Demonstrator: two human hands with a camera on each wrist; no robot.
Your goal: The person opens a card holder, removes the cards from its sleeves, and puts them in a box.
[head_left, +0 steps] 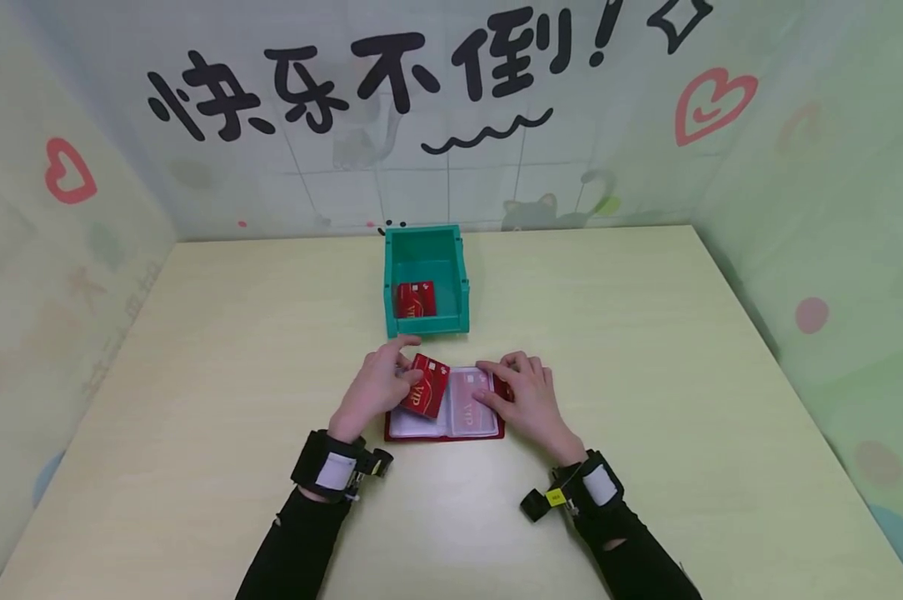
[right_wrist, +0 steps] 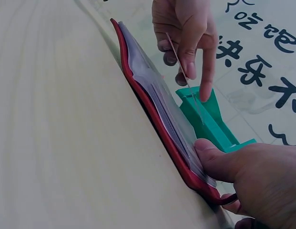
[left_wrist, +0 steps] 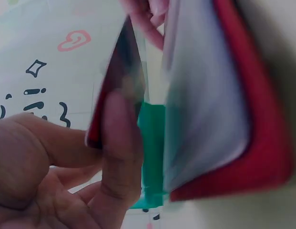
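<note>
A card holder (head_left: 417, 427) with a red cover and clear sleeves lies open on the table. Between thumb and fingers, my left hand (head_left: 379, 385) pinches a red VIP card (head_left: 431, 385), tilted above the left page. The right wrist view shows that card edge-on, apart from the sleeves. Another VIP card (head_left: 470, 407) shows through the clear sleeve of the right page. At the holder's right edge, my right hand (head_left: 534, 402) grips it, thumb (right_wrist: 212, 160) on the sleeves and fingers under the cover.
Just beyond the holder stands a teal bin (head_left: 427, 325), with red card material (head_left: 416, 298) inside near its front wall. Printed walls enclose the table (head_left: 609, 300) at the back and both sides.
</note>
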